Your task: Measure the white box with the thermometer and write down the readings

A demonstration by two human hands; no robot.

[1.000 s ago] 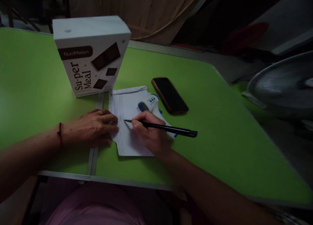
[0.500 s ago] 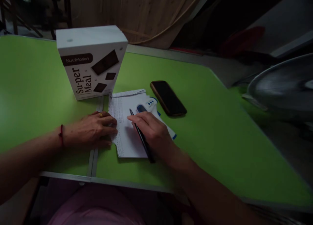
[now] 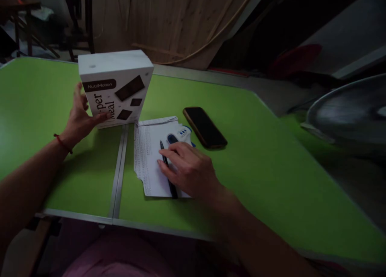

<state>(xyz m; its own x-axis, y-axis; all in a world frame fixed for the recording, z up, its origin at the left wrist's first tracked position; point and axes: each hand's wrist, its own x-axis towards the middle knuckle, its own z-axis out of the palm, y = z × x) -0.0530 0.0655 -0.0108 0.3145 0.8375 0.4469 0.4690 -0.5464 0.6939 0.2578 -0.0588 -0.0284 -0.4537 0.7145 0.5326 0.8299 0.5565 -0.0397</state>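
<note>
My left hand (image 3: 81, 115) is closed on the lower left side of a white NutriMotion meal box (image 3: 126, 84). Its thumb presses the printed front, and the other fingers go round the left side, partly hidden. The box stands upright on the green table. A black pen (image 3: 172, 186) lies across a sheet of paper (image 3: 153, 176) with handwriting down its left part. Over the pen hovers my right hand (image 3: 189, 168), thumb and fingers apart, fingertips at or just above the barrel. Partly under this hand is a white and blue thermometer-like device (image 3: 182, 133).
A dark phone in a brown case (image 3: 205, 126) lies right of the paper. A metal seam (image 3: 119, 176) crosses the green table (image 3: 265, 172). Beyond the right edge stands a fan-like round object (image 3: 356, 112). A chair (image 3: 80, 37) is behind the far edge.
My left hand has left the paper, moved up and left, and taken hold of the box. The pen has gone from my right hand's grip to lying on the paper.
</note>
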